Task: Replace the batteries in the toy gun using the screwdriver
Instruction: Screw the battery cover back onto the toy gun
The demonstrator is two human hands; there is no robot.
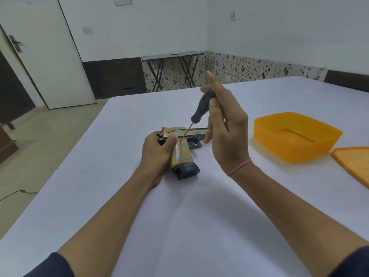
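A yellow and black toy gun (182,154) lies on its side on the white table (179,216), barrel pointing right, grip toward me. My left hand (157,152) grips the rear of the gun, thumb over the top of the grip. My right hand (225,124) pinches the black handle of a screwdriver (201,106) held tilted above the gun. The thin shaft runs down and left, and its tip touches the gun's side just above the grip, beside my left thumb. No batteries are visible.
An open orange plastic container (295,136) stands to the right of my right hand, and its orange lid (353,164) lies at the right edge. Beyond the table's far edge are a folding table (173,56), a wall and a door.
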